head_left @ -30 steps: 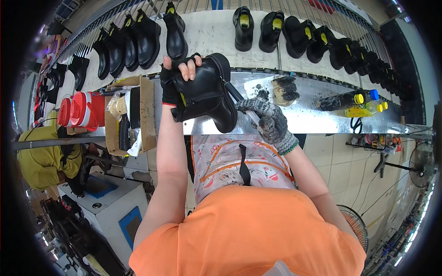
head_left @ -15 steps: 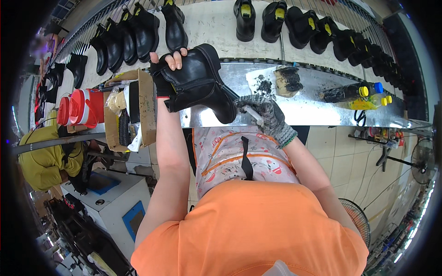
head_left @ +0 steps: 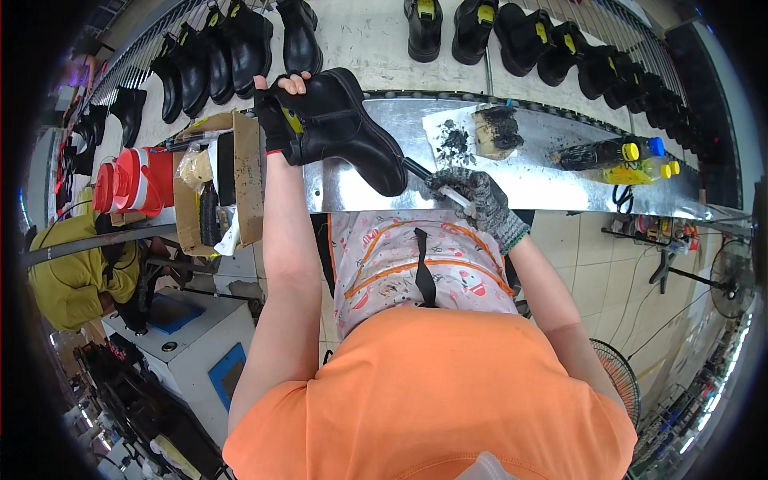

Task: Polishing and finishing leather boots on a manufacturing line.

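My left hand grips a black leather ankle boot by its shaft, with bare fingertips showing over the upper edge and a dark red-edged covering at the wrist. The boot is held tilted above the metal bench, toe pointing down and right, with yellow lining visible in its opening. My right hand, in a grey knitted glove, is closed around a slim tool with a black end and a pale handle. That black end reaches the boot's toe beside the sole edge; I cannot tell whether it touches.
Several black boots stand on the pale conveyor behind the metal bench. A blackened sponge-like block rests beside a stained white sheet. Bottles lie at right; a cardboard box and red jugs stand left.
The boot has turned in my left hand and moved slightly up and left. The tool's black end has shifted from along the sole edge to the toe.
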Available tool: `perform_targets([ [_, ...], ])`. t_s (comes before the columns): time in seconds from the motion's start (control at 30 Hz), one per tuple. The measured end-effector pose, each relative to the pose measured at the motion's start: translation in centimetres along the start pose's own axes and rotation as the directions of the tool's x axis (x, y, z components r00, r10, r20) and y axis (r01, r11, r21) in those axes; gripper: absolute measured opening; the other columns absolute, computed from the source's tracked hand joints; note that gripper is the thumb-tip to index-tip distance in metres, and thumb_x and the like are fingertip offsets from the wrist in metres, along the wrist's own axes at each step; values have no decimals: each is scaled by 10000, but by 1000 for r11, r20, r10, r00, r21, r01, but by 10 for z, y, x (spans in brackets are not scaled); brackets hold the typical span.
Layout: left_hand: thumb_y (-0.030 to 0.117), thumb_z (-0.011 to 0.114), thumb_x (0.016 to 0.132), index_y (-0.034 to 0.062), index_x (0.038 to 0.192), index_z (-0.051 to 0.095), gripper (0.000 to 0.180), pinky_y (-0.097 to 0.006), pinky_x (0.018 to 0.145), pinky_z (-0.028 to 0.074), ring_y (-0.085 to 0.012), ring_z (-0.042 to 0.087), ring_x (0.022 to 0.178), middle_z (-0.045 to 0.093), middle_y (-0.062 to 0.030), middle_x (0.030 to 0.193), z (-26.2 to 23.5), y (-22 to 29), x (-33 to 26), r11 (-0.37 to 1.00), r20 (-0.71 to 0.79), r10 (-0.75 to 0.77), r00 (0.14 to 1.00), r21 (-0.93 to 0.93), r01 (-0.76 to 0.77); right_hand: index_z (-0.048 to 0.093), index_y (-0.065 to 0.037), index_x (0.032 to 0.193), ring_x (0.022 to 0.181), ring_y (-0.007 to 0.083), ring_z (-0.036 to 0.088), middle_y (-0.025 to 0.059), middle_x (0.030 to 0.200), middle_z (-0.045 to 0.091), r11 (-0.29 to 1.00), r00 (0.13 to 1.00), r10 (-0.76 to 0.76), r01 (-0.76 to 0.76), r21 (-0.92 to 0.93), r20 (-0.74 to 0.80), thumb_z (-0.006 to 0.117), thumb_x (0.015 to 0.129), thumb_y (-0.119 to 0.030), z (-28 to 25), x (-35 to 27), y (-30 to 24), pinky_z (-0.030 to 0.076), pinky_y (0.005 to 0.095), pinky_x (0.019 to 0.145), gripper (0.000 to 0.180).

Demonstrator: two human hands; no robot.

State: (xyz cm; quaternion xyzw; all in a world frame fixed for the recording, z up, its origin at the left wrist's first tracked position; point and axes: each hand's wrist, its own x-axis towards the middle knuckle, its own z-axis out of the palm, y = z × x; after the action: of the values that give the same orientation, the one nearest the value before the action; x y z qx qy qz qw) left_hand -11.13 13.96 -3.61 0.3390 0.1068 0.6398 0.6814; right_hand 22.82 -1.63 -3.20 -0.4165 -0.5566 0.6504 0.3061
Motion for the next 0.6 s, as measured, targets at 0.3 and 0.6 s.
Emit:
perform_targets([
  [0.3, 496, 203, 970, 4, 611, 569, 711, -365, 942, 365, -268, 520, 742, 549, -126, 650, -38, -6, 19, 988, -163, 70, 984, 147, -46, 606, -49, 1138, 522, 26, 440, 54, 917, 646, 827, 978, 199, -205, 523, 68, 377, 757, -790, -8, -7, 28, 340, 162, 443, 864],
  [0.6, 607, 368, 899, 0, 821, 609, 658, -347, 679, 467, -259, 592, 676, 628, -100, 727, -60, -49, 29, 452, -316, 538, 781, 891, 49, 599, 0, 1057, 552, 137, 556, 268, 959, 629, 622, 959, 273, -117, 774, -73, 247, 777, -797, -8, 2, 33, 423, 188, 445, 914],
])
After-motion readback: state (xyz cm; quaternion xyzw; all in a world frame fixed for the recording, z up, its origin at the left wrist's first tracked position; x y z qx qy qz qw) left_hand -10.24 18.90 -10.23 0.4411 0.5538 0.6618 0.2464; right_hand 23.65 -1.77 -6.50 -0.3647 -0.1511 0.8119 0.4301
